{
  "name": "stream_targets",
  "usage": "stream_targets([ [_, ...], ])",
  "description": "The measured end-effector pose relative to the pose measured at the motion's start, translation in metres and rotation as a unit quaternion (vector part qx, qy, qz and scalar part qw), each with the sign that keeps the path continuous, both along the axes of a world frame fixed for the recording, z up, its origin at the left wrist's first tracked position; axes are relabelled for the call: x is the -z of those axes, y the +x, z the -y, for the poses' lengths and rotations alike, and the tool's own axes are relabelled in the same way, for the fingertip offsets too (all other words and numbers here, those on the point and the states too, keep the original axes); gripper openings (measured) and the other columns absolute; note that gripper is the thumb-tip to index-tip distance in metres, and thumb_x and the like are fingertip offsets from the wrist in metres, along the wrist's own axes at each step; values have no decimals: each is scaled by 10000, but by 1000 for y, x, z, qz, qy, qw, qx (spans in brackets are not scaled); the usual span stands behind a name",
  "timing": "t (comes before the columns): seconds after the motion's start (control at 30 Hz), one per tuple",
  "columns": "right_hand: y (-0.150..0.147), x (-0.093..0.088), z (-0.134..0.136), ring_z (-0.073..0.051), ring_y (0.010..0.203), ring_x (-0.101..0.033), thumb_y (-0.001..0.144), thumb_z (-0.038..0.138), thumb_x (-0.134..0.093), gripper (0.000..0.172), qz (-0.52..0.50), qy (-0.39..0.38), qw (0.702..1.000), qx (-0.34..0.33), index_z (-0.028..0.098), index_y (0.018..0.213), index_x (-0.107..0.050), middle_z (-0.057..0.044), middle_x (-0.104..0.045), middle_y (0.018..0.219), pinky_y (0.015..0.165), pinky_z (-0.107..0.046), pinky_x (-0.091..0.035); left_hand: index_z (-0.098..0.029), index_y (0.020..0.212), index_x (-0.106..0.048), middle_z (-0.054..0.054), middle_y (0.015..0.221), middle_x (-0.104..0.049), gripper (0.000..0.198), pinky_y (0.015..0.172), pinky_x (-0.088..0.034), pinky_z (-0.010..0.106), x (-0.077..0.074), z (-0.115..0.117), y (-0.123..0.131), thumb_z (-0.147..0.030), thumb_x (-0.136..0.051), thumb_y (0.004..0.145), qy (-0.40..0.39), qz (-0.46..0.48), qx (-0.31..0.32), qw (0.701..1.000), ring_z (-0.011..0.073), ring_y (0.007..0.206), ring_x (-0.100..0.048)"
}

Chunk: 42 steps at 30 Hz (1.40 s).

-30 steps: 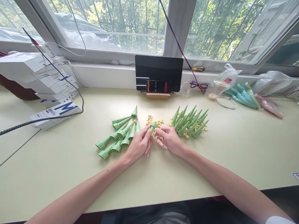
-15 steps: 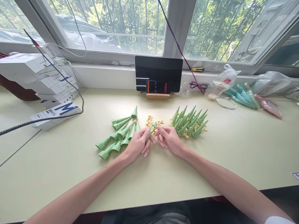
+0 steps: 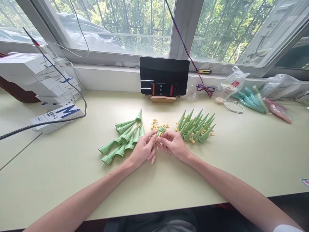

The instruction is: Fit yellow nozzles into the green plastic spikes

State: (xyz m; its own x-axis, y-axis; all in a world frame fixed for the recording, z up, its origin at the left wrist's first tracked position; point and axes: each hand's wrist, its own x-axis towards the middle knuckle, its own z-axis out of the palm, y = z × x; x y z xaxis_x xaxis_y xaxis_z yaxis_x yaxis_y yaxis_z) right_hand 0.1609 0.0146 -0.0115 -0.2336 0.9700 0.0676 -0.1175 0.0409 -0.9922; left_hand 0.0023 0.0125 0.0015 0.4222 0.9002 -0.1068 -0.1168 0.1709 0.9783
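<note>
My left hand [image 3: 146, 146] is closed around a green plant watering spike [image 3: 160, 130], its wide ribbed end pointing up and away from me. A small yellow valve [image 3: 160, 134] shows at the side of that spike. The thumb and forefinger of my right hand [image 3: 174, 143] pinch at this valve; the fingers partly hide it. Just beyond the hands lies a little heap of yellow valves [image 3: 154, 124]. Loose green spikes [image 3: 125, 137] lie on their sides left of my left hand. To the right, several green spikes with yellow valves [image 3: 196, 125] stand point up in a cluster.
A phone [image 3: 164, 90] with a running-time display leans on a dark tablet [image 3: 154, 69] at the back of the table [image 3: 154, 190]. White boxes [image 3: 53, 83] and a black cable [image 3: 83, 100] are at the left. Plastic bags [image 3: 229, 87] lie at the back right.
My right hand has moved slightly left, closing in on the spike in my left hand. The spike's wide end now shows more. The piles look the same.
</note>
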Motion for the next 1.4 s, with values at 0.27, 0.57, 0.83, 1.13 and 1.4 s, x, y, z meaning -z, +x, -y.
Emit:
stream_targets([
  [0.27, -1, -2, 1, -85, 393, -456, 752, 533, -764, 403, 7, 2, 1000, 4, 183, 674, -579, 17, -602, 521, 365, -221, -326, -144, 1336, -472, -90, 507, -531, 557, 290, -452, 218, 1, 0, 0, -454, -604, 892, -2, 1, -4, 1000, 38, 276, -301],
  [0.57, -2, -3, 2, -86, 403, -461, 776, 511, -755, 386, 10, 6, 1000, 6, 182, 677, -580, 22, -594, 516, 378, -225, -334, -147, 1274, -516, -63, 526, -565, 480, 302, -459, 215, 3, 0, -1, -453, -583, 910, 12, -12, 3, 1000, 35, 278, -313],
  [0.83, -1, -4, 2, -85, 416, -442, 774, 533, -744, 400, 8, 9, 1000, -3, 190, 676, -563, 26, -582, 531, 393, -233, -329, -139, 1347, -471, -117, 409, -444, 545, 308, -454, 219, 2, 1, 0, -460, -566, 917, 13, -20, -4, 1000, 57, 263, -305],
  [1.13, 1, 3, 4, -116, 544, -474, 877, 416, -651, 223, 140, 133, 981, 14, 197, 864, -612, 19, -558, 649, 511, -255, -387, -156, 1395, -409, -108, 411, -470, 549, 357, -490, 243, -7, 2, 0, -431, -550, 941, 62, -21, -82, 995, 93, 307, -393],
  [1.4, 6, 3, 0, -109, 567, -506, 914, 286, -553, 109, 242, 208, 938, 134, 182, 920, -587, -12, -613, 787, 569, -252, -434, -175, 1408, -416, -49, 590, -615, 574, 374, -478, 226, -13, 1, -3, -409, -591, 914, 92, -17, -174, 980, 71, 314, -436],
])
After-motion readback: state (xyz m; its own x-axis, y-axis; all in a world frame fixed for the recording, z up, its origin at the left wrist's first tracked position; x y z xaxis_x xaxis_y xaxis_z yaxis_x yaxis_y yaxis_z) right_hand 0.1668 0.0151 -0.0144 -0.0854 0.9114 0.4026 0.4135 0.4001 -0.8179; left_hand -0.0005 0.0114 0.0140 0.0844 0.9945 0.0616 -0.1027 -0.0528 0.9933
